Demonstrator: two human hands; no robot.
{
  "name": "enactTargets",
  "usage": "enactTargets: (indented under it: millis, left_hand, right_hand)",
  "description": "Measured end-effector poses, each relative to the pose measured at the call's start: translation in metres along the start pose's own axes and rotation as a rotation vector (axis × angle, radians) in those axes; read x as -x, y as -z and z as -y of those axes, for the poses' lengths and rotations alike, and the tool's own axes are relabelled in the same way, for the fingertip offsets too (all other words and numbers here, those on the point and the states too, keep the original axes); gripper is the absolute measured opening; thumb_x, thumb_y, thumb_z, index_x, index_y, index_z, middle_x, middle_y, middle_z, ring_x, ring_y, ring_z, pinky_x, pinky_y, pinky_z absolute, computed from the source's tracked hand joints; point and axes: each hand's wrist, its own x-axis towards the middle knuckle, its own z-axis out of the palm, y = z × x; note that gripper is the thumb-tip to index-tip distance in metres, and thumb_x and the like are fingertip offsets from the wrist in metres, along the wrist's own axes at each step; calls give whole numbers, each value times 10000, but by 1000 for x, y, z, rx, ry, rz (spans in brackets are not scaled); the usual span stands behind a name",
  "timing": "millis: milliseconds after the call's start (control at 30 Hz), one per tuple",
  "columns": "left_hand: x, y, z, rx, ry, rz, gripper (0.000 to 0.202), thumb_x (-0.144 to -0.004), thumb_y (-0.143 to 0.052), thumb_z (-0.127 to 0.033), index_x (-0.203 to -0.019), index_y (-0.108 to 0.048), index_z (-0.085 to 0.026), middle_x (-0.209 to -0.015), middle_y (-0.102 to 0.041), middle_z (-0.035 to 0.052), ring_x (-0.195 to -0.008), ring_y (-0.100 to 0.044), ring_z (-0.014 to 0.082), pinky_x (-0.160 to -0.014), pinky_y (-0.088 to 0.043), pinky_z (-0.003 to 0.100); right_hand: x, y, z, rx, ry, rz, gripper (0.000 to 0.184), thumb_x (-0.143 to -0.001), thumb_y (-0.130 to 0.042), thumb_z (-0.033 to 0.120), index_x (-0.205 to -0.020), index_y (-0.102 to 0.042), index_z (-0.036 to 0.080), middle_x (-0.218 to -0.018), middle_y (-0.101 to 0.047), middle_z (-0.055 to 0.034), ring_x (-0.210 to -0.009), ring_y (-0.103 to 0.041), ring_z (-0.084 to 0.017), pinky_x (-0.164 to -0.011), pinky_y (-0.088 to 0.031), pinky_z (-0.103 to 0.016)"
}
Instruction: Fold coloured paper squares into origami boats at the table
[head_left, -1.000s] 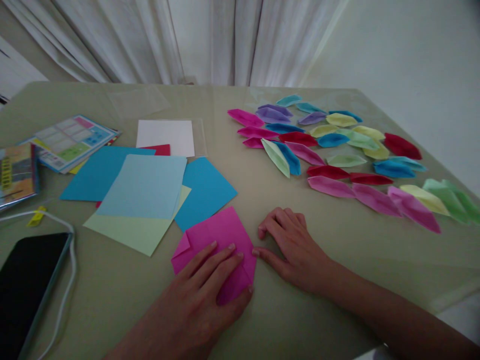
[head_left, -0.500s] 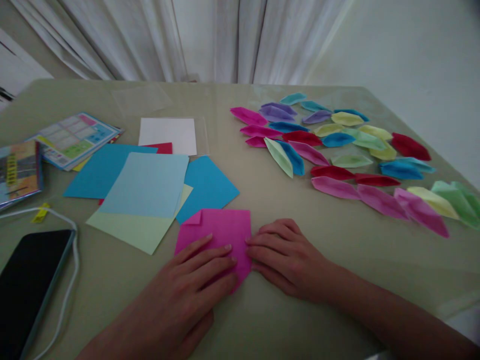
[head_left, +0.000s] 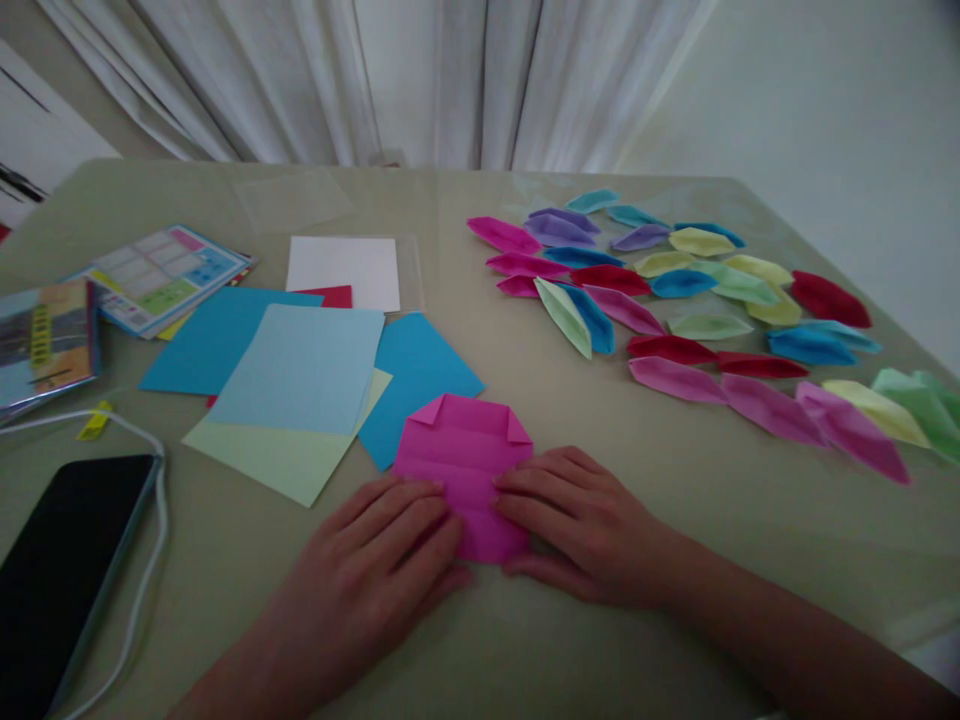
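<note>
A magenta sheet of origami paper point(head_left: 476, 450) lies in front of me, with crosswise creases. Its two far corners are folded inward into small triangles. My left hand point(head_left: 390, 560) grips its left side, fingers together on top and the thumb by the near edge. On the right side, my right hand point(head_left: 574, 525) holds the sheet in the same way, fingertips on the paper and thumb at its near right corner. Close beyond the sheet lie a blue paper point(head_left: 420, 365), a light blue paper point(head_left: 300, 365) and a pale green paper point(head_left: 262, 455), overlapping.
Several folded paper pieces point(head_left: 686, 350) in many colours spread over the right side of the table point(head_left: 442, 220). A phone point(head_left: 71, 570) and a white cable point(head_left: 154, 520) lie at left. Behind them are paper packs point(head_left: 169, 280) and a white sheet point(head_left: 345, 270).
The far right corner of the magenta paper is now folded in, like the far left one. The sheet has turned and shifted slightly right. My left hand has drawn back toward its left edge.
</note>
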Motion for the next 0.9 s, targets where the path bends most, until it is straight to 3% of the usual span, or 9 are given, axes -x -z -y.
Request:
enactTargets:
  millis: [100,233,400,467,633,800,900]
  left_hand:
    - [5,-6,-4,-80,-50,12,320,-1110,-425,-127,-1181,-734,-165,-1128,-793,63,-1016,-709,245,-967,-525,428]
    - [7,-9,-4,-113,-10,-3,380,-1124,-352,-125,-1157,-729,-149,-1127,-783,80,-1012,-683,256,-934,-511,433]
    - [2,-9,-6,-55,17,-30,161,-1067,-629,-231,-1158,-748,-173,-1101,-790,55,-1057,-693,249,-1123,-457,451]
    - [2,-10,-8,-47,3,-33,164,-1046,-675,-243,-1184,-746,-188,-1115,-795,45,-1068,-697,244,-1120,-454,439]
    - [6,-13,-10,-65,-40,-26,318,-1112,-418,-133,-1187,-725,-169,-1128,-793,67,-985,-703,239,-959,-504,433]
    - [1,-11,-12,-53,-28,-50,137,-1072,-601,-213,-1098,-729,-174,-1018,-795,47,-896,-716,231,-881,-564,410]
    - [1,-8,-14,-39,-54,-5,191,-1078,-542,-133,-1146,-717,-162,-1055,-795,48,-909,-728,227,-879,-589,408]
  right_hand:
    - [0,-1,3,4,25,-3,458,-1047,-656,540,-1268,-691,141,-1234,-785,-142,-1113,-724,-276,-970,-512,-440]
    - [0,0,4,-5,36,4,391,-1052,-659,488,-1232,-688,142,-1263,-780,-141,-1144,-719,-274,-992,-520,-442]
    - [0,-1,5,-6,24,25,261,-1056,-663,428,-1134,-713,184,-1257,-778,-118,-1176,-700,-263,-1026,-538,-447]
    - [0,-2,5,-1,8,0,236,-1068,-654,407,-1129,-717,188,-1233,-787,-114,-1156,-703,-251,-1019,-548,-434]
    - [0,-2,4,-50,15,-6,412,-1041,-659,548,-1189,-706,166,-1262,-771,-143,-1175,-689,-272,-1024,-548,-446]
    - [-1,-1,5,-59,-22,-13,196,-1111,-569,284,-1041,-725,188,-1232,-776,-97,-1164,-687,-235,-1059,-530,-407]
    - [-2,0,7,-112,-76,-13,193,-1100,-583,278,-1011,-726,183,-1227,-762,-98,-1146,-682,-241,-1047,-540,-410]
